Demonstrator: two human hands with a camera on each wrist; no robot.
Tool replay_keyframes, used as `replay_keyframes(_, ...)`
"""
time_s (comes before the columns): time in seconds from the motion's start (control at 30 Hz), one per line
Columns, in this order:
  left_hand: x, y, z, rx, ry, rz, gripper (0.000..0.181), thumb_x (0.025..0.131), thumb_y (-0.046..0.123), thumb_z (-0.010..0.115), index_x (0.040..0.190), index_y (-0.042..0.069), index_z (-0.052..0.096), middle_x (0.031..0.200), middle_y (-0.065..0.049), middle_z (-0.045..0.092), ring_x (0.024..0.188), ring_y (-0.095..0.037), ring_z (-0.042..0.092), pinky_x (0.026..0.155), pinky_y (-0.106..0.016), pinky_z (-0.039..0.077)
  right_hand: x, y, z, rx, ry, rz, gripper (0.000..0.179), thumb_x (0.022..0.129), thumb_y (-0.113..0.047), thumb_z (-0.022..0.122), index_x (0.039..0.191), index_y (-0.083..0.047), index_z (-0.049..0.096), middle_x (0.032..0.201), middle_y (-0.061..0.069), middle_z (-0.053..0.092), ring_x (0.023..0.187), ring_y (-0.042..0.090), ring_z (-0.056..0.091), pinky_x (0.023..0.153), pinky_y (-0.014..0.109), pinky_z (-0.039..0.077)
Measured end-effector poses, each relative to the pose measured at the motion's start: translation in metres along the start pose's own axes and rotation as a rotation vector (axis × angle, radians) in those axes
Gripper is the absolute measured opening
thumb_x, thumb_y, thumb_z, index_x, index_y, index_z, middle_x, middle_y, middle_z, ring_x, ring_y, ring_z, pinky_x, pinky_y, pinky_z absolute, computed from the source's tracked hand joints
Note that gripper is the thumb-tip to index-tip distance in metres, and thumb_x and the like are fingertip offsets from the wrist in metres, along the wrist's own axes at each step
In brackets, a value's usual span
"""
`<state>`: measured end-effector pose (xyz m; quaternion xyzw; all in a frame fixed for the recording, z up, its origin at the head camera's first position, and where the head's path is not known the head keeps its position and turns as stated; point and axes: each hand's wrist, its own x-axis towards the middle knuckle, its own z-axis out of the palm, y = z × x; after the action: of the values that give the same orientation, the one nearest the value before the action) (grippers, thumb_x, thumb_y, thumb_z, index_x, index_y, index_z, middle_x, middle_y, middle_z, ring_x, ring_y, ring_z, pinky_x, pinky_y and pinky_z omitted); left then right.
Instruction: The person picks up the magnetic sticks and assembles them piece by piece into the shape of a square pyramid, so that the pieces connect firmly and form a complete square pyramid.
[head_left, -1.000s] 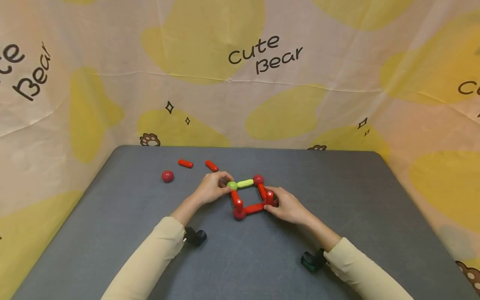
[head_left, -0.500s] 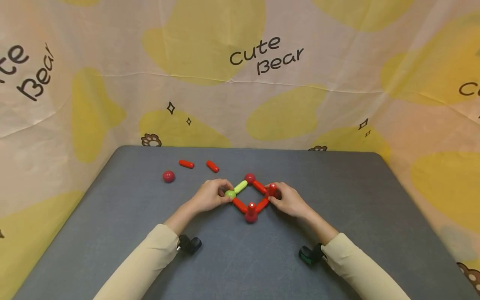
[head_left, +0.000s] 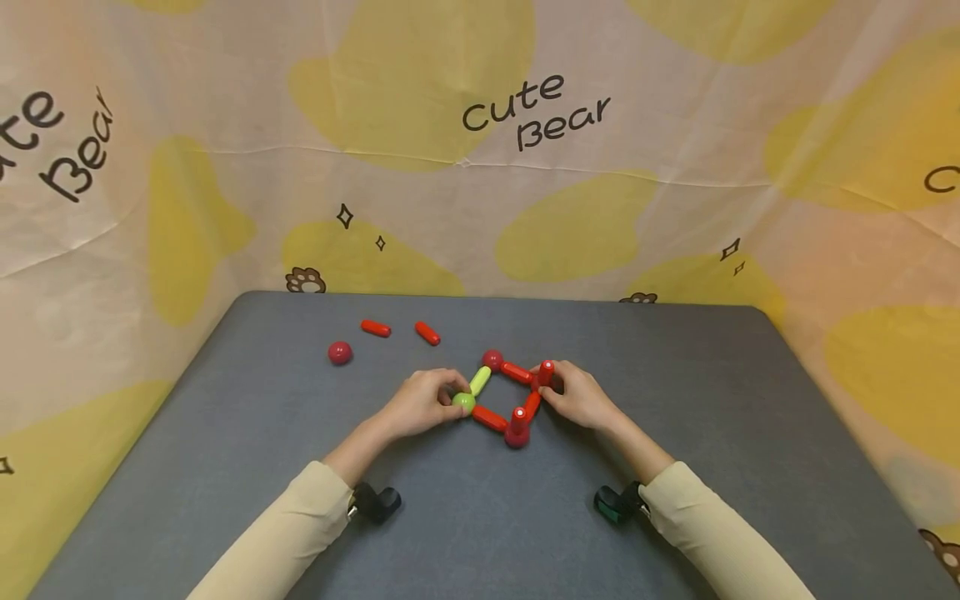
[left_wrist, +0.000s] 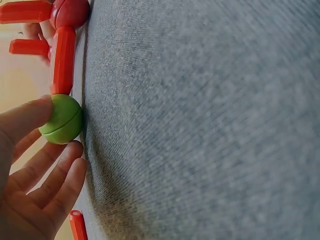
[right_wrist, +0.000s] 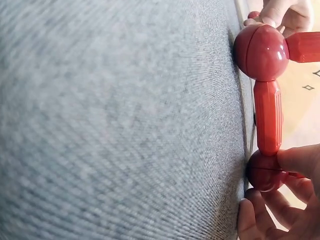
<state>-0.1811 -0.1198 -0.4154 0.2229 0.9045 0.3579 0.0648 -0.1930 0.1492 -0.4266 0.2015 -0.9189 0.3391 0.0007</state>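
A four-sided frame of rods and balls lies on the table between the hands. My left hand (head_left: pixel 423 402) pinches its green ball (left_wrist: pixel 62 120) between thumb and fingers. At the opposite corner my right hand (head_left: pixel 576 397) grips a red ball (right_wrist: pixel 266 172) that carries an upright red rod (head_left: pixel 547 372). The near red ball (head_left: pixel 517 435) also bears an upright rod (head_left: pixel 519 417). The far red ball (head_left: pixel 492 360) has none standing on it. One side is a yellow-green rod (head_left: pixel 480 382); the other sides are red rods, such as the near-left one (head_left: pixel 490 418).
Beyond the left hand lie two loose red rods, one left (head_left: pixel 376 328) and one right (head_left: pixel 427 333), and a loose red ball (head_left: pixel 340 352). The grey table (head_left: pixel 480 525) ends at a printed cloth backdrop (head_left: pixel 420 208). Each wrist carries a black camera.
The frame has turned on the table: its green corner came nearer to me and the near ball swung right, while the right-hand corner moved away. Both hands keep hold of their balls.
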Motion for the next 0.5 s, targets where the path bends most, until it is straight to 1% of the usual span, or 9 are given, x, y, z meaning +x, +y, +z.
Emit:
replay_keyframes(0.17, 0.0, 0.0, -0.003, -0.008, -0.017, 0.008, 0.022, 0.076, 0.016, 0.075, 0.096, 0.015, 0.066, 0.086, 0.001, 0.063, 0.069, -0.007, 0.059, 0.058, -0.022, 0.046, 0.0, 0.0, 0.0, -0.002, -0.002, 0.001, 0.026, 0.083, -0.008, 0.063, 0.108, -0.012, 0.066, 0.097, 0.007, 0.062, 0.088, 0.019, 0.058, 0.079, 0.038, 0.047)
replay_keyframes(0.27, 0.002, -0.002, -0.008, -0.011, -0.013, 0.008, 0.022, 0.076, 0.016, 0.075, 0.096, 0.014, 0.067, 0.089, 0.0, 0.066, 0.074, -0.008, 0.062, 0.06, -0.023, 0.048, 0.0, 0.001, 0.0, -0.001, -0.006, 0.004, 0.026, 0.083, -0.008, 0.063, 0.108, -0.012, 0.066, 0.096, 0.007, 0.062, 0.088, 0.019, 0.058, 0.079, 0.038, 0.047)
replay_keyframes(0.4, 0.008, -0.006, -0.017, -0.041, 0.032, 0.006, 0.025, 0.077, 0.016, 0.073, 0.101, 0.01, 0.066, 0.098, -0.005, 0.067, 0.085, -0.015, 0.064, 0.07, -0.029, 0.051, 0.001, 0.001, 0.001, -0.002, -0.01, 0.006, 0.026, 0.083, -0.009, 0.063, 0.108, -0.012, 0.066, 0.096, 0.007, 0.062, 0.088, 0.019, 0.058, 0.079, 0.039, 0.047)
replay_keyframes(0.5, 0.014, -0.011, -0.025, -0.088, 0.089, -0.007, 0.028, 0.078, 0.016, 0.072, 0.104, 0.007, 0.066, 0.104, -0.009, 0.066, 0.096, -0.022, 0.062, 0.08, -0.036, 0.051, 0.0, 0.001, 0.001, -0.001, -0.006, 0.007, 0.026, 0.083, -0.009, 0.063, 0.108, -0.012, 0.066, 0.096, 0.007, 0.062, 0.088, 0.02, 0.058, 0.079, 0.039, 0.047)
